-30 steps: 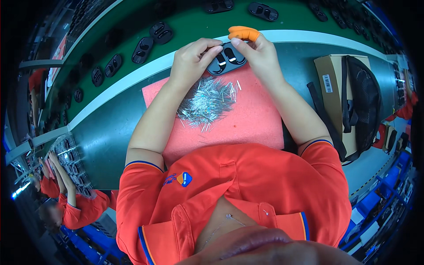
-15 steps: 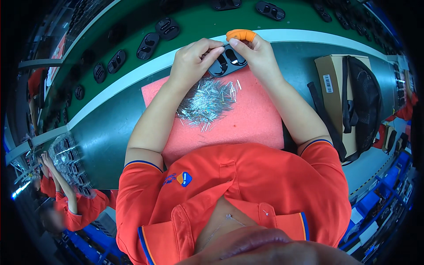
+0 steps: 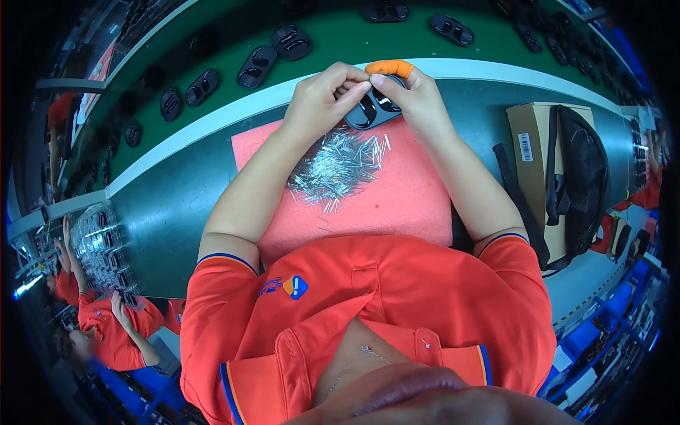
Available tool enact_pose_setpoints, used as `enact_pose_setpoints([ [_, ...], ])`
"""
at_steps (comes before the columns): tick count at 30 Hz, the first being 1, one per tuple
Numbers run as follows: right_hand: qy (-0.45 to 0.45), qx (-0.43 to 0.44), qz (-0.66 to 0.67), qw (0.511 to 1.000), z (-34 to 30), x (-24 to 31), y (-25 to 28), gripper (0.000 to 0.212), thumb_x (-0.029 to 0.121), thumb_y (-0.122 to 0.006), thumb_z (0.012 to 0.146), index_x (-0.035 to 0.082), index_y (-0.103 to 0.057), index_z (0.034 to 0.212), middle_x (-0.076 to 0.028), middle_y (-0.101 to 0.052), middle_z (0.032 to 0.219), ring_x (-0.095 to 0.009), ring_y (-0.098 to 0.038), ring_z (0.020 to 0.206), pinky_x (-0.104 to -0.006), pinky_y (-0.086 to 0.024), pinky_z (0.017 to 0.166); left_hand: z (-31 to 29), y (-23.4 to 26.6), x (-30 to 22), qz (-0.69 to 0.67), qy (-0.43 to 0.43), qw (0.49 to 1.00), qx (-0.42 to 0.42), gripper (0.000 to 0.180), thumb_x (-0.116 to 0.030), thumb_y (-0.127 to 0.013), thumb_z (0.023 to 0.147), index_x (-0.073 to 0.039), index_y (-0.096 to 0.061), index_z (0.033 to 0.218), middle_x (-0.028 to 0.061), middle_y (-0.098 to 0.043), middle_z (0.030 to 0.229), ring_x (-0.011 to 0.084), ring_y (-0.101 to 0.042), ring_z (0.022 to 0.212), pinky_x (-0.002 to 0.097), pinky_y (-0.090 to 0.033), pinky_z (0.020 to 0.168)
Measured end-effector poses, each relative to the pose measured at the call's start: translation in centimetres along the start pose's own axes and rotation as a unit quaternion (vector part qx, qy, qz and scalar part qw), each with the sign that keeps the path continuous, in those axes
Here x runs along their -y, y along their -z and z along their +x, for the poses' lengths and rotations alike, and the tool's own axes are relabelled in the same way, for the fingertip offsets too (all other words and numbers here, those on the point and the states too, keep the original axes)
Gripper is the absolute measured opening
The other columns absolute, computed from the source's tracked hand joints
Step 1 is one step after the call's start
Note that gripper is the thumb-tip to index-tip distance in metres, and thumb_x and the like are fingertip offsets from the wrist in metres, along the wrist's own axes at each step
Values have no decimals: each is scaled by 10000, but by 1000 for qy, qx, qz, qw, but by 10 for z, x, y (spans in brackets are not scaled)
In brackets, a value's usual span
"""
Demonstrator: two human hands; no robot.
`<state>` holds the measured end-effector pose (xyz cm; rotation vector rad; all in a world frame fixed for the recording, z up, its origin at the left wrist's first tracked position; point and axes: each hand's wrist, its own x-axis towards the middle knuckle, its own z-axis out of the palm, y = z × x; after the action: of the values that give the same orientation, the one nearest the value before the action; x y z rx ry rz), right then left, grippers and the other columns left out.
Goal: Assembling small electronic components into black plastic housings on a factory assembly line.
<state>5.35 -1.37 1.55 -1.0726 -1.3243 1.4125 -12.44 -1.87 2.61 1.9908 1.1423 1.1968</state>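
Observation:
Over the far edge of a pink foam pad (image 3: 404,195), my two hands meet at a dark oval plastic part (image 3: 384,113) with two glossy raised black loops. My right hand (image 3: 419,105) grips the part's right side, thumb on top; an orange finger cover (image 3: 391,68) is on its index finger. Thumb and index finger of my left hand (image 3: 320,103) are pinched together at the part's upper edge, touching the right thumb tip. Whatever lies in that pinch is too small to see. Just below, a loose pile of thin silvery metal pins (image 3: 331,166) spreads over the pad.
Beyond a white rail (image 3: 489,69), a green conveyor belt (image 3: 354,44) carries several similar black oval parts (image 3: 256,66). At right stand a cardboard box (image 3: 531,142) and a black mesh bag (image 3: 586,177). Clear-wrapped black parts (image 3: 106,248) lie at left, beside a co-worker in red (image 3: 124,333).
My left fingertips have shifted right along the part's upper edge to meet my right thumb. The whole view has tilted slightly. The co-worker at left has moved their arms.

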Motion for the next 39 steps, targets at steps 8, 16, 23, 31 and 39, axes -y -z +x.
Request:
enact_pose_setpoints([
  [8, 12, 50, -12, 999, -17, 24, -8, 417, 149, -598, 922, 36, -508, 1313, -66, -617, 1143, -114, -585, 1006, -262, -453, 913, -17, 22, -12, -9, -19, 998, 51, 273, -76, -605, 887, -59, -597, 1159, 10, -586, 779, 70, -524, 657, 217, -446, 614],
  [16, 63, -196, -83, 975, 26, 39, 38, 395, 144, -602, 915, 33, -525, 1287, -49, -627, 938, -77, -563, 670, -199, -457, 581, -10, 75, 4, 13, 11, 1000, 2, 439, -307, -609, 897, -32, -544, 1232, 127, -635, 1011, 243, -615, 939, 343, -479, 830],
  [23, 101, -496, -192, 841, 106, -19, 210, 502, 54, -580, 893, -27, -377, 1345, -202, -574, 1152, -278, -680, 880, -316, -558, 651, 14, 116, 71, 411, 169, 895, -38, 522, -508, -500, 911, -38, -601, 1115, 173, -602, 1133, 336, -568, 1075, 435, -479, 864],
  [31, 70, -483, -535, 690, 122, -28, 122, 442, 384, -626, 862, -37, -666, 993, -282, -610, 956, -419, -597, 935, -450, -486, 830, 27, 105, 99, 389, 129, 912, -26, 407, -447, -531, 909, -51, -586, 985, 156, -648, 964, 339, -641, 881, 426, -520, 741],
  [39, 111, -240, -606, 750, 163, -28, 112, 433, 440, -474, 937, 120, -633, 1183, -234, -613, 1088, -388, -600, 985, -443, -481, 855, 61, 93, 127, 338, 116, 933, 41, 305, -333, -562, 910, -36, -576, 980, 177, -674, 874, 360, -650, 831, 443, -511, 747],
])
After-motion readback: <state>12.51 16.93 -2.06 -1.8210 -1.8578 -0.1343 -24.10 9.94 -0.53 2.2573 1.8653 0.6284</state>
